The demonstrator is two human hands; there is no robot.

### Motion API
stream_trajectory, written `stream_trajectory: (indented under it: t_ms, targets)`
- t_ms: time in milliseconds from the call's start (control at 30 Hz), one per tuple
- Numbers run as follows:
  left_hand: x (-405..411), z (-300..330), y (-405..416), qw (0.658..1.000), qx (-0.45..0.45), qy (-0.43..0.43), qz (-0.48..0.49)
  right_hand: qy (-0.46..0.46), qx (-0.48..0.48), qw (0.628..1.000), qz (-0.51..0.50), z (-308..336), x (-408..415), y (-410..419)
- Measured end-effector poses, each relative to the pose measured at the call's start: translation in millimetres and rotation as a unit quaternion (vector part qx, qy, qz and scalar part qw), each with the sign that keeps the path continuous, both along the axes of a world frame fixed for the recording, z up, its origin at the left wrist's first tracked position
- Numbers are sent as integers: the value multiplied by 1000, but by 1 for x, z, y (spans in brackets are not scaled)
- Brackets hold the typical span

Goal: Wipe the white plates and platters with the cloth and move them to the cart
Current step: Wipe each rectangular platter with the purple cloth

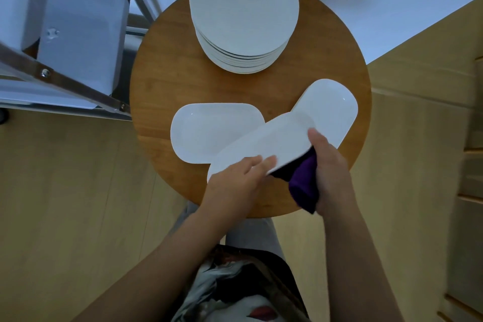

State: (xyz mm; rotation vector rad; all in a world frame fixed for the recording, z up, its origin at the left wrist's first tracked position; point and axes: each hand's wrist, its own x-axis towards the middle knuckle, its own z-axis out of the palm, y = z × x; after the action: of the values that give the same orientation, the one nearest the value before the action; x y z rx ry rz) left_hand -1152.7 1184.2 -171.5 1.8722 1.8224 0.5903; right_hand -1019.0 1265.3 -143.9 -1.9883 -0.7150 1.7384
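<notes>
A person stands over a round wooden desk [162, 81] and holds a long white oblong platter [264, 144] tilted above its near side. The left hand [235, 180] grips the platter's near left end, fingers [261, 161] lying over its upper face. The right hand [330, 172] holds the platter's right end, with its thumb on the upper face, and its fingers are curled around a bunched dark purple cloth [303, 183] that is pressed against the platter's underside and hangs down beneath the hand. Two more white oblong platters rest flat on the desk: one [206, 131] on the left, partly covered by the held platter, and one [332, 110] on the right, angled toward the far edge, its near end hidden behind the held platter and the right hand. At the far side of the desk stands a stack of round white plates [244, 8], overhanging the desk's far edge. To the left of the desk is a metal-framed cart [78, 83] with pale trays [81, 29] on its shelves. The floor [65, 204] is light wood.
</notes>
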Motion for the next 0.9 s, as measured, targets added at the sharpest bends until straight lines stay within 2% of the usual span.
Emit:
stream_trajectory:
  t_ms: [100, 167, 267, 300, 367, 400, 467, 500, 533, 600, 700, 833, 900]
  targets:
    - [-11, -11, -5, 999, -3, 14, -38, -89, -4, 991, 102, -4, 8, 10]
    - [-19, -17, -8, 998, -47, 6, -41, -119, 15, 982, 145, -10, 4, 12]
    - [-39, -31, -10, 981, -160, -96, 49, -130, 32, 977, 168, -21, -1, 11]
    - [-47, -35, -10, 977, -161, -106, 93, -125, 32, 977, 172, -25, -2, 10]
    - [-66, -46, -11, 967, -134, -71, 207, -106, 30, 980, 166, -31, -3, 8]
    - [-76, -52, -12, 948, -149, -70, 273, -96, 28, 982, 158, -33, -4, 8]
    - [-92, -61, -10, 883, -223, -142, 388, -82, 20, 985, 151, -38, -7, 7]
    - [-98, -66, -10, 851, -263, -184, 416, -77, 14, 984, 158, -41, -9, 8]
    - [-102, -70, -9, 837, -287, -201, 420, -75, 8, 982, 170, -43, -12, 8]
    - [-106, -75, -5, 846, -286, -191, 408, -90, 0, 976, 199, -49, -17, 10]
    - [-109, -80, 2, 850, -266, -172, 422, -162, 7, 954, 252, -56, -26, 19]
    - [-113, -86, 9, 829, -255, -199, 457, -224, -3, 922, 316, -58, -36, 34]
    - [-115, -87, 9, 829, -253, -198, 459, -245, -33, 899, 362, -55, -38, 41]
